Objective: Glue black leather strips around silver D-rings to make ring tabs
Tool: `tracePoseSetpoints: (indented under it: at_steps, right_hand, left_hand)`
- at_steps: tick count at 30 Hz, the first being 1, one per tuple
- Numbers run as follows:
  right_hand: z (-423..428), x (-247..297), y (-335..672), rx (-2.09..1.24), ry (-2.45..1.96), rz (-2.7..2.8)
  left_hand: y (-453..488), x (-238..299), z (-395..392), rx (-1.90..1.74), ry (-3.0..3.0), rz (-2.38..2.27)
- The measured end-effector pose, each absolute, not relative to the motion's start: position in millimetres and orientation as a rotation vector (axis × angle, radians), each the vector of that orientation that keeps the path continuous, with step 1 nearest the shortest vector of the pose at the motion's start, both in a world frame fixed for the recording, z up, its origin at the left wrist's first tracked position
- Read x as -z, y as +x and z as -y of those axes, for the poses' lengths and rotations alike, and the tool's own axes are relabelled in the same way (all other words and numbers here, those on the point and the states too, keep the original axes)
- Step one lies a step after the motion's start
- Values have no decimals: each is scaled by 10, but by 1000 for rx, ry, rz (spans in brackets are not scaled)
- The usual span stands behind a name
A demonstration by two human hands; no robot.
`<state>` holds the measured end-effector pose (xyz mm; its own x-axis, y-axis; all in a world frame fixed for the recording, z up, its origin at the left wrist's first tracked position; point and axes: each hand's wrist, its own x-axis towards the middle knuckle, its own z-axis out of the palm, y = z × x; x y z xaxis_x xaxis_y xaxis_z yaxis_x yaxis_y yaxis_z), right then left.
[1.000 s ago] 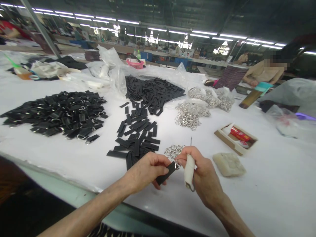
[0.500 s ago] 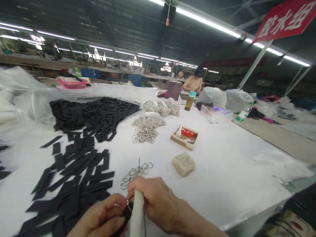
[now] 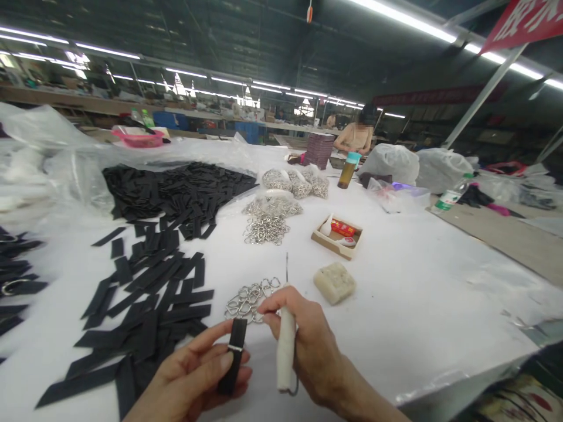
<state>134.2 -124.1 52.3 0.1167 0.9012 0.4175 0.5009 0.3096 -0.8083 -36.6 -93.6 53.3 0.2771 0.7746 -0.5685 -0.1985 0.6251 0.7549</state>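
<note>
My left hand (image 3: 191, 372) is closed on a short black strap (image 3: 238, 333), pinched between thumb and fingers. A silver metal ring (image 3: 234, 348) sits around that strap near the thumb tip. In my right hand (image 3: 319, 351) is a tool with a thick white wrapped handle (image 3: 287, 354); its thin metal rod (image 3: 287, 266) points up and away, and a bent wire shows at the lower end. Just beyond the hands lies a small group of loose metal rings (image 3: 246, 298). Many flat black strips (image 3: 149, 319) are spread left of them.
A yellowish block (image 3: 335, 283) and a small tray (image 3: 332, 241) with a red packet stand to the right. Farther back are a heap of metal rings (image 3: 266, 228), a large black strip pile (image 3: 176, 190) and a bottle (image 3: 349, 170). Another person (image 3: 356, 136) works behind.
My hands have moved apart. The right hand and tool went rightward, while the left hand turned the strap up into view with the ring on it. The camera view shifted slightly.
</note>
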Motion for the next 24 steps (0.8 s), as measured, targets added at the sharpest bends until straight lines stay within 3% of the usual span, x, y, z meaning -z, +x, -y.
tracePoseSetpoints:
  at_steps: [6,11,24]
  right_hand:
    - [1312,-370,1174,-111,-923,1875]
    - [1282,-264,1101,82,-1020,2029]
    - [1439,-342,1182,10,-989,2069]
  left_hand:
    - [-296,-461,969,-825,400,-1085]
    - [-210,-400,1037,-844,365,-947]
    - [-222,-419,1054,-815,294,-798]
